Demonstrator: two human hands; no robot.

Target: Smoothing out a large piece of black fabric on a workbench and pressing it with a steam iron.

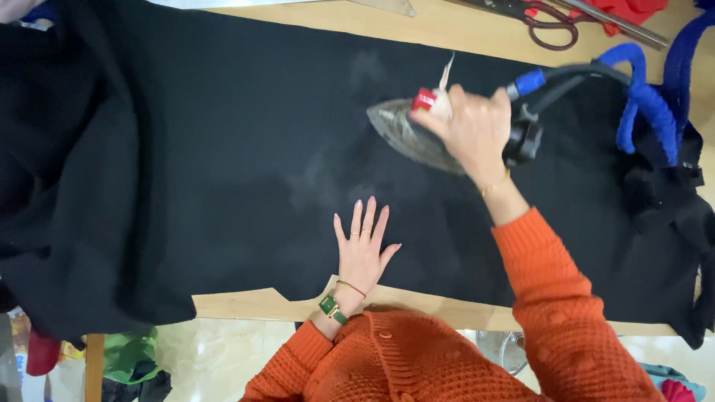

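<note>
So the right hand is wrapping its fingers fully around the handle of a steam iron, which is sitting soleplate-down on the black fabric near the far middle of the wooden table. Looks like a heavy, hard metal thing, hot underneath, so the handle on top is really the only sane place to be gripping it. A blue-wrapped hose is trailing off its back end and is probably tugging a bit. The left hand is lying flat and open, fingers spread, pressing on the cloth just in front of the iron, holding nothing. The fabric is looking soft, floppy and thickish, draping over the left edge. Scissors are lying at the far side, well apart
</note>
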